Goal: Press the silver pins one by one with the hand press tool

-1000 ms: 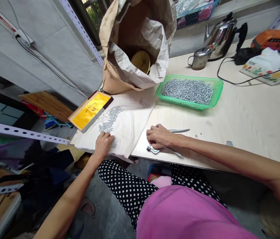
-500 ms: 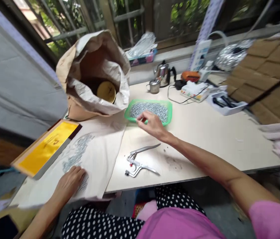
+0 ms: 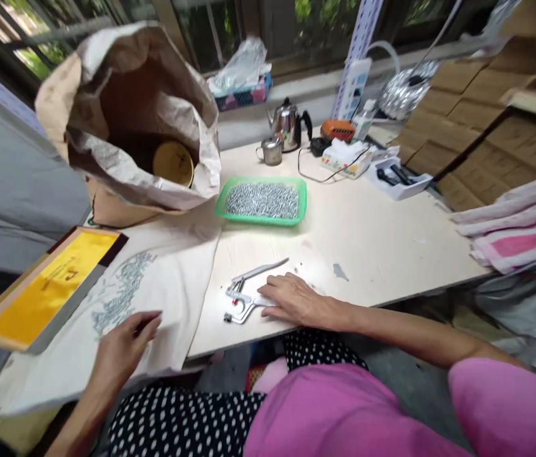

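Note:
Snap pliers [image 3: 248,303] of silvery metal lie on the table with their handles spread. My right hand [image 3: 299,301] is closed over the lower handle, whose end is hidden under the fingers. My left hand [image 3: 125,346] hovers at the near side of a white cloth [image 3: 182,279], its thumb and fingers pinched together; what they hold, if anything, is too small to make out. Small metal pieces [image 3: 125,289] are spread in a band on the cloth beyond this hand. Farther back, a green tray [image 3: 261,221] holds a heap of small shiny metal parts.
A large paper sack [image 3: 106,209] stands open at the back left, with a round tin [image 3: 173,164] inside. A yellow box [image 3: 49,285] lies at the left. Behind the tray are a metal cup [image 3: 271,151], a kettle [image 3: 287,125] and a tissue box [image 3: 346,158]. Cartons [image 3: 467,114] fill the right.
My right hand has come from the green tray down to the pliers' lower handle. My left hand has risen from the pieces on the cloth, fingers now pinched. The view has shifted right.

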The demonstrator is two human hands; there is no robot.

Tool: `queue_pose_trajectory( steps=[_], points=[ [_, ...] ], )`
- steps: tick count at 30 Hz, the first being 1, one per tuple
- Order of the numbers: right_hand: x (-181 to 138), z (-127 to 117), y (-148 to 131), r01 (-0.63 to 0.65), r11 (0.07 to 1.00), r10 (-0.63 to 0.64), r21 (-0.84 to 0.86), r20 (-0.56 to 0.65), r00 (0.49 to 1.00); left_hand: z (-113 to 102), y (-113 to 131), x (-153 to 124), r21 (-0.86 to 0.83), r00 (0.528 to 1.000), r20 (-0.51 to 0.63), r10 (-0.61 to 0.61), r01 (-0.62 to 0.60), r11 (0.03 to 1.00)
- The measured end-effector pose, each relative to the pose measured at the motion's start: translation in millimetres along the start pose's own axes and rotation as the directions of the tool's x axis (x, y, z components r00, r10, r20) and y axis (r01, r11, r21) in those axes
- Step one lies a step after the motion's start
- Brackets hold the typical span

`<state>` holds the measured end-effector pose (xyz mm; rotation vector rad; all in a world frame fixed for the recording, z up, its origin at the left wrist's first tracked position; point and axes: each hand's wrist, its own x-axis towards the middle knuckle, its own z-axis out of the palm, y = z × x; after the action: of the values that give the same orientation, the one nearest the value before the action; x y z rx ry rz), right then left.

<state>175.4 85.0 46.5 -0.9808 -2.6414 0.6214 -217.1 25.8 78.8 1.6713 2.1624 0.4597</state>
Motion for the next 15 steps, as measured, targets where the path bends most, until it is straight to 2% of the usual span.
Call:
queue_pose_trajectory(
  steps=[3, 5, 9, 15],
  points=[
    [-11, 20, 2, -0.009, 1.0, 0.009, -0.005, 0.025, 1.0, 26, 66, -17, -0.328, 0.975, 0.187, -0.118, 0.175, 0.928],
    [-9, 29, 7, -0.034, 0.998, 0.037, -0.056, 0.036, 0.999, 47, 90, -21, -0.456, 0.952, 0.268, -0.151, 0.263, 0.851],
    [1, 39, 14, -0.042, 0.984, 0.047, -0.171, 0.027, 0.999, 75, 104, -17, -0.526, 0.928, 0.335, -0.166, 0.33, 0.784],
    [3, 37, 19, 0.042, 0.974, -0.032, -0.223, 0.047, 0.998, 86, 118, -2, -0.437, 0.886, 0.412, -0.213, 0.397, 0.807]
  ],
)
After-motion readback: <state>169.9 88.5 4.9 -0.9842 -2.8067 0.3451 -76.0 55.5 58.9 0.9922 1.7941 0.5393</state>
